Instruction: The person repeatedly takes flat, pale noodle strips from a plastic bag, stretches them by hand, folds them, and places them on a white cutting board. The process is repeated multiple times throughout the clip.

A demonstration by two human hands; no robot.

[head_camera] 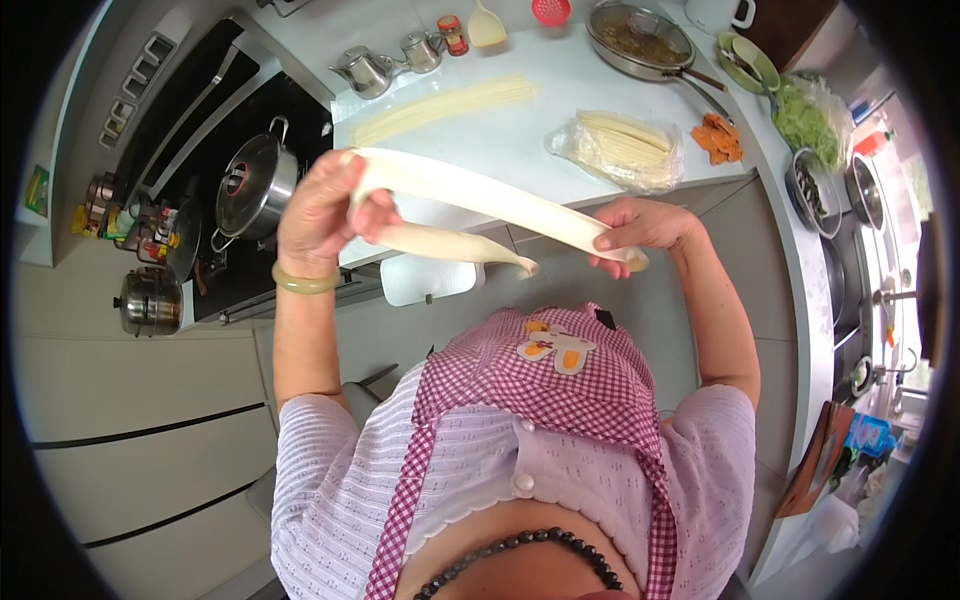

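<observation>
A long pale strip of dough [480, 189], perhaps a bundle of noodles, is held in the air in front of the counter. My left hand [322, 202] grips it near a fold. From there a second length hangs loosely toward the middle, ending in a narrow tip. My right hand [645, 232] pinches the other end between thumb and fingers, with a short stub sticking out past them. Behind, thin pale noodles [442, 107] lie in a row along the white counter [495, 157]. A clear plastic bag [622, 150] with more pale strips rests near the counter's front edge.
To the left, a lidded steel pot [256, 184] stands on the black stove. Two small steel pitchers [365, 73] and a red-labelled jar [452, 35] line the wall. A covered frying pan [641, 41], an orange cloth [717, 139] and bagged greens [810, 124] are at the right.
</observation>
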